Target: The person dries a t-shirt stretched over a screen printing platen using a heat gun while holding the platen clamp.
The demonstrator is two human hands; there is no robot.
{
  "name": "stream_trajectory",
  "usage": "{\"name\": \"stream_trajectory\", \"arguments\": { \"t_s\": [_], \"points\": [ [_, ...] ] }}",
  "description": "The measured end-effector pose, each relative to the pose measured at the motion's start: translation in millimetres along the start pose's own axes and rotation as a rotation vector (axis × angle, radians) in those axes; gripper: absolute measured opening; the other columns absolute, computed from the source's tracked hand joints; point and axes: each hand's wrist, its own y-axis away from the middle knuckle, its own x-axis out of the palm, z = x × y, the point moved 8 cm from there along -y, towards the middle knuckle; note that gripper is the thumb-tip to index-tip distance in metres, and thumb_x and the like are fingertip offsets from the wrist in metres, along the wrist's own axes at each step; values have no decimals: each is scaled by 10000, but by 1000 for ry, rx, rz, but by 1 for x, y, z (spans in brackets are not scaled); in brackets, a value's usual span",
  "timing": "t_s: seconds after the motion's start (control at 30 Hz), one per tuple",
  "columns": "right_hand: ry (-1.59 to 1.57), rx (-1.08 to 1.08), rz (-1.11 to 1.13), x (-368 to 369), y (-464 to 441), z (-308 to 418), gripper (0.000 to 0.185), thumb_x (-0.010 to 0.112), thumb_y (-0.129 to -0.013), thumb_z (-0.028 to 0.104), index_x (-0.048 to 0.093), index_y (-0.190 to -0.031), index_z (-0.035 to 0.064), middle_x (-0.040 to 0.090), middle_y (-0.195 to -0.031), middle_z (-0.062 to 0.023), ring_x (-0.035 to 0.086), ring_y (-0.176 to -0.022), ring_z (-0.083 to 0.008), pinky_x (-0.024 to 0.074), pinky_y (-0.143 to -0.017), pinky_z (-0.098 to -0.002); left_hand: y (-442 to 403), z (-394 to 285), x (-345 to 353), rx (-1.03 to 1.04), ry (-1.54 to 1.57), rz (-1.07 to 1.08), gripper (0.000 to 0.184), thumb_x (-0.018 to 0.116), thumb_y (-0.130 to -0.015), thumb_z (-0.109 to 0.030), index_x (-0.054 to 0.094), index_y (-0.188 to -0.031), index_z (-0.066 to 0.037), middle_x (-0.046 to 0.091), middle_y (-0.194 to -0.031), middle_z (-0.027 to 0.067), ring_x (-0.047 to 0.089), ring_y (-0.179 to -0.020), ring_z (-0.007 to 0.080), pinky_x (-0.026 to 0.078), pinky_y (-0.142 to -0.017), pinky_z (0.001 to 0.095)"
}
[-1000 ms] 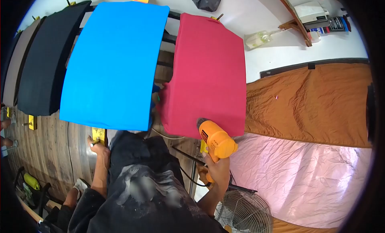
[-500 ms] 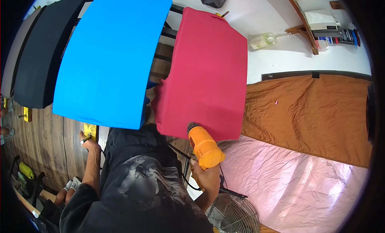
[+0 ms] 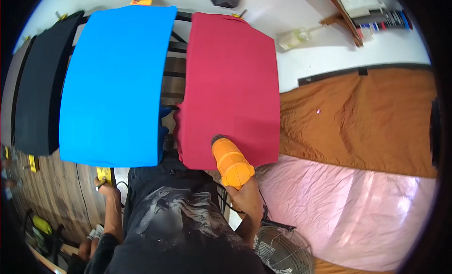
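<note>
- One camera, worn on the person's head, looks forward and steeply down.
- Its lens is wide: straight edges bow, and a dark round border closes off the corners.
- Nearest, the shirt fills the bottom middle, seen from above.
- The left hand falls lower left, the right hand right of centre.
- Beyond, the blue cloth and red cloth face upward.
- Farther off, the wall spans the top.
</note>
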Motion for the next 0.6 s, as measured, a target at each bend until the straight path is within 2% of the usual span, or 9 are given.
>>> {"name": "stream_trajectory", "arguments": {
  "t_s": [0.07,0.17,0.23,0.37,0.47,0.57,0.6],
  "points": [
    [-25,-64,-28,-3,-7,7,254,635,-771,71,616,-1013,-4,642,-947,-198,631,-904,-364,491,-768,-396,15,-9,14,-24,-16,-31,208,449,-869,-262,540,-835,-77,544,-700,47,555,-572,184,452,-496,316],
    [45,-67,-66,-6,-13,10,307,702,-782,113,600,-1038,-23,659,-938,-130,639,-875,-236,482,-780,-344,8,-5,1,-22,-87,14,221,438,-884,-287,519,-830,-89,535,-689,37,548,-556,173,440,-482,309],
    [52,-75,-30,-8,-13,8,316,709,-778,115,596,-1039,-25,656,-936,-129,634,-873,-233,478,-785,-339,7,-5,2,-30,-109,33,231,424,-895,-316,495,-844,-103,524,-705,23,542,-563,157,426,-482,295],
    [37,-41,-23,-6,-21,8,318,718,-773,112,595,-1030,-29,652,-926,-124,629,-861,-224,475,-780,-332,16,-7,5,-66,-72,-69,253,427,-890,-329,516,-868,-94,556,-731,38,555,-573,164,427,-487,289],
    [-33,-72,-13,-7,-26,19,239,641,-759,46,618,-990,-10,654,-905,-177,646,-859,-339,492,-746,-389,25,-13,11,-68,-63,-84,276,439,-895,-329,538,-886,-72,576,-740,52,573,-585,169,433,-492,284],
    [54,-41,-57,-5,-31,6,294,707,-787,86,596,-1030,-37,652,-927,-115,627,-864,-207,477,-772,-329,27,-11,10,-74,-43,-145,292,451,-902,-347,552,-892,-73,581,-736,46,575,-575,164,435,-487,272],
    [54,-54,-36,-5,-33,10,297,706,-789,86,595,-1034,-40,652,-932,-115,626,-867,-205,477,-775,-330,26,-9,8,-74,-31,-168,297,456,-904,-354,556,-894,-74,583,-734,43,575,-569,161,435,-485,267]
  ]
}}
